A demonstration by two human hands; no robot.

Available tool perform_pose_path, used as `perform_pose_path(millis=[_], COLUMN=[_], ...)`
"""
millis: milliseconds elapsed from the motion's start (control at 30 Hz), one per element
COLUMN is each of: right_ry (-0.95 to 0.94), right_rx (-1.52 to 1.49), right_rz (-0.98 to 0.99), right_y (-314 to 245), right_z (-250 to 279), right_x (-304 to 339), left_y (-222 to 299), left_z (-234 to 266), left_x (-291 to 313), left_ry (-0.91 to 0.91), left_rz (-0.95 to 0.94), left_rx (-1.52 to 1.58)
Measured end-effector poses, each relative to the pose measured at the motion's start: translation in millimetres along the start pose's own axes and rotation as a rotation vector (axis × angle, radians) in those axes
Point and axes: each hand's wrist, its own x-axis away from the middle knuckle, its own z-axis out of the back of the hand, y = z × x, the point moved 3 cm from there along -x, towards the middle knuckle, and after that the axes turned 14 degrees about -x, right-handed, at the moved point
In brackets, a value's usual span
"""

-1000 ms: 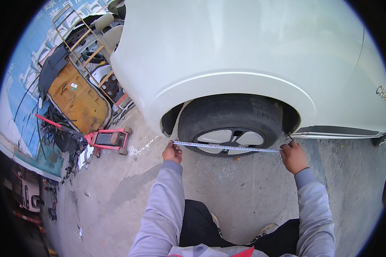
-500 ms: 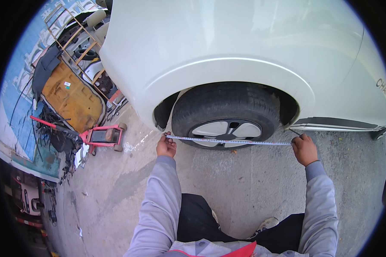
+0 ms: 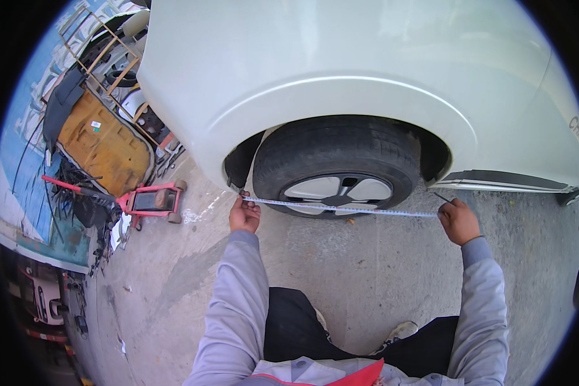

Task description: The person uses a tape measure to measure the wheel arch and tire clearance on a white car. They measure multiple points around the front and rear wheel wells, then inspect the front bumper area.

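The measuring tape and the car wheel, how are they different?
The measuring tape is a thin, pale strip, but the car wheel is round and thick, with a black tyre.
The measuring tape is stretched between the left hand and the right hand, while the car wheel sits under the white car's arch.
Both have pale parts.

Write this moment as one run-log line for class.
left hand: holds tape | right hand: holds tape | tape: stretched between hands, in front of wheel | red jack: left of wheel
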Motion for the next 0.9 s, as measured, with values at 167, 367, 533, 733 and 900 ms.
perform_pose_path(millis=[167,367,533,733,900], right_ry=[0.022,0.040,0.092,0.141,0.152], right_rx=[0.013,0.055,0.078,0.063,0.065], right_rz=[0.011,-0.022,-0.050,-0.099,-0.187], right_y=[-5,-2,14,33,51], right_z=[4,3,3,-8,-18], right_x=[-5,-9,-14,-24,-29], left_y=[0,0,-1,2,3], left_z=[5,11,13,13,13], left_x=[-3,-9,-15,-16,-19], left_ry=[-0.011,-0.069,-0.017,-0.042,-0.025], left_rz=[-0.009,-0.044,-0.072,-0.086,-0.082], left_rx=[-0.010,-0.020,-0.021,-0.041,-0.031])
